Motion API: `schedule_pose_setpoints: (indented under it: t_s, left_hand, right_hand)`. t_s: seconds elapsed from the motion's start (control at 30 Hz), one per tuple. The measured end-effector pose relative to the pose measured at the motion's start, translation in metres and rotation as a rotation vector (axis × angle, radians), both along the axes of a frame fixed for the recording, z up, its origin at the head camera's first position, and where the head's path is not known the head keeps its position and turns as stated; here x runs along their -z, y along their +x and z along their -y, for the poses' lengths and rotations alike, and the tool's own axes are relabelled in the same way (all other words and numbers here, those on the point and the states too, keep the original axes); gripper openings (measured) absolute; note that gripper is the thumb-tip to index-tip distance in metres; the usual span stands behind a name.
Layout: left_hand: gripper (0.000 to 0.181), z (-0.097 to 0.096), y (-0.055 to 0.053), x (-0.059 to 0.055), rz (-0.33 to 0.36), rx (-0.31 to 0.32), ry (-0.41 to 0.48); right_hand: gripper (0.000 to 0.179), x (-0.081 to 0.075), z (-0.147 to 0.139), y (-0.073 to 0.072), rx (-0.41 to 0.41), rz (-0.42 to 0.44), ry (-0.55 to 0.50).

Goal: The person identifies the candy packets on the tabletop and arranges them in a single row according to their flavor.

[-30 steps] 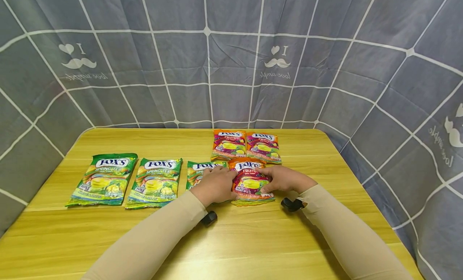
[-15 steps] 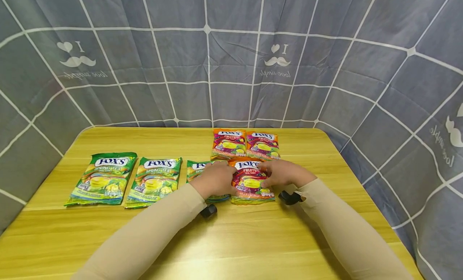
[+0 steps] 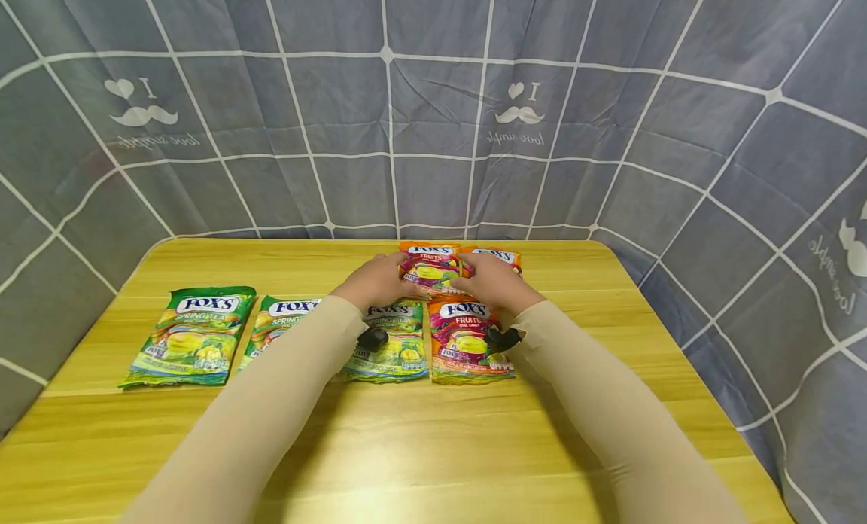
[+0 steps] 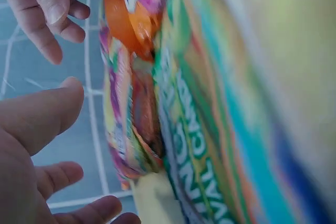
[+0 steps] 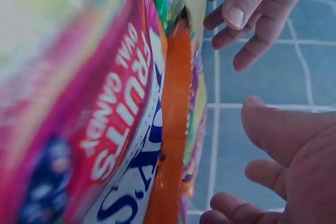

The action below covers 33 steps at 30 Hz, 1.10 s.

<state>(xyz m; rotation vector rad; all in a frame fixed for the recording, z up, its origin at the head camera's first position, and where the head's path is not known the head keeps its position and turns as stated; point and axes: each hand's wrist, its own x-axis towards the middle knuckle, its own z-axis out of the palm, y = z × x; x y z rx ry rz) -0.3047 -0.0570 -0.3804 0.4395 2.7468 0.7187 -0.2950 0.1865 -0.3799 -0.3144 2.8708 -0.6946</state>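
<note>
In the head view my left hand (image 3: pixel 379 281) and right hand (image 3: pixel 497 281) flank an orange and purple FOX'S Fruits candy bag (image 3: pixel 430 268) in the back row. Both hands have spread, relaxed fingers; in the wrist views the fingertips hover over the back bags without gripping. My right hand partly covers a second back Fruits bag (image 3: pixel 503 257). Below my wrists lie a third Fruits bag (image 3: pixel 460 347) and a green FOX'S Spring Tea bag (image 3: pixel 400 352), side by side. Up close, the left wrist view shows that green bag (image 4: pixel 194 145); the right wrist view shows the front Fruits bag (image 5: pixel 105 103).
Two more Spring Tea bags lie to the left: one at the far left (image 3: pixel 190 336) and another (image 3: pixel 267 330) partly behind my left sleeve. All rest on a yellow wooden table (image 3: pixel 406 441). A grey checked curtain (image 3: pixel 433 132) hangs around its back and sides.
Both hands have left the front Fruits bag and moved away from me to the back row. The front Fruits bag stays in place beside the third green bag, now more exposed.
</note>
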Motion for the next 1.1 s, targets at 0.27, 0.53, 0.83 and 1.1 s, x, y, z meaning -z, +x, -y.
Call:
schedule_pose_setpoints:
  t_s: [0.27,0.53,0.83,1.1]
  left_hand:
    - [0.082,-0.004,-0.021,0.014,0.035,0.022,-0.047]
    - [0.080,-0.006,-0.029,0.016,0.088,0.023,-0.066]
    - [0.088,-0.007,-0.027,0.013,0.107,0.016,-0.117]
    - [0.088,-0.008,-0.030,0.014,0.117,0.016,-0.088]
  right_hand:
    - [0.082,0.010,0.010,-0.025,-0.021,0.104,0.057]
    - [0.084,0.012,0.015,-0.032,-0.029,0.108,0.144]
    - [0.085,0.015,0.020,-0.037,-0.016,0.142,0.177]
    - [0.084,0.018,0.020,-0.040,-0.007,0.146,0.141]
